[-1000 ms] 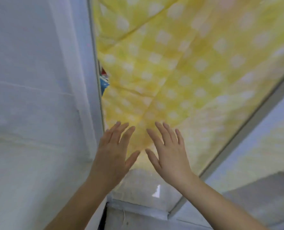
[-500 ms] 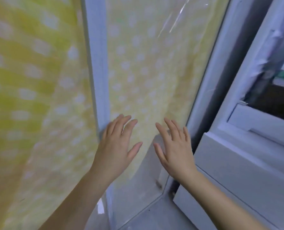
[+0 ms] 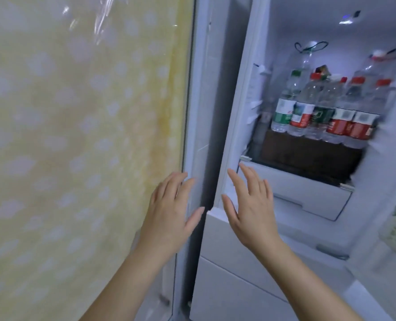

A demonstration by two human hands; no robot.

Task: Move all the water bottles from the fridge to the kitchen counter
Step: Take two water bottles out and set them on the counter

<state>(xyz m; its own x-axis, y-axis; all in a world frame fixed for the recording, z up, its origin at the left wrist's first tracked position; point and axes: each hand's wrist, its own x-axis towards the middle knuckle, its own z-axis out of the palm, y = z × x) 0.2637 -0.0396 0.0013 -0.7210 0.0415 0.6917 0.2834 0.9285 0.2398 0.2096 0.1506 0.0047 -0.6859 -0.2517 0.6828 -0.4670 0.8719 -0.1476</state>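
Cool white light from a ceiling lamp point(image 3: 348, 19) at upper right brightens the white fridge interior point(image 3: 285, 42). Glare streaks the glossy yellow white-dotted covering point(image 3: 76, 112) at upper left; the clear plastic water bottles point(image 3: 324, 112) at right smear with motion blur

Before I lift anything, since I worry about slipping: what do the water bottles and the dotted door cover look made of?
Water bottles: clear glossy plastic, probably thin; you see through the walls, with coloured caps and printed label bands. Dotted door cover: seemingly yellow cloth or vinyl under a shiny clear film; glare streaks show near its top.
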